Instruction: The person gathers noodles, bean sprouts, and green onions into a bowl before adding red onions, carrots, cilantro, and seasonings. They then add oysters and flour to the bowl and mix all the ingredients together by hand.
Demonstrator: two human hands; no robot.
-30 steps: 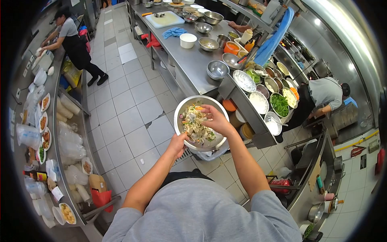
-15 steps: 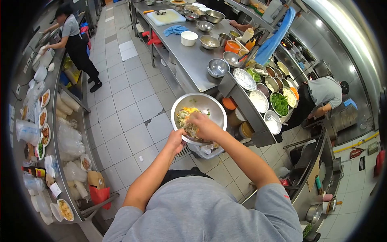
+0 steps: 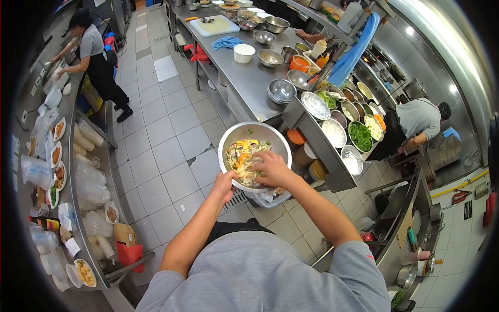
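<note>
left hand [image 3: 224,185] grips bowl [image 3: 254,136] rim, held over the floor by the counter [image 3: 244,83] | right hand [image 3: 272,169] in salad [image 3: 243,158], fingers curled, likely pinching strands | toss gently, bowl level, lift from underneath

No legible text or labels.

A long steel table [image 3: 244,78] held a white cutting board [image 3: 214,25], a blue cloth [image 3: 226,42], a white cup [image 3: 244,52] and empty metal bowls [image 3: 281,90]. A tilted rack [image 3: 332,156] beside it carried tubs, one full of green leaves [image 3: 360,135]. Two other people worked: one at the left counter [image 3: 96,57], one bent over at the right [image 3: 413,122].
</note>
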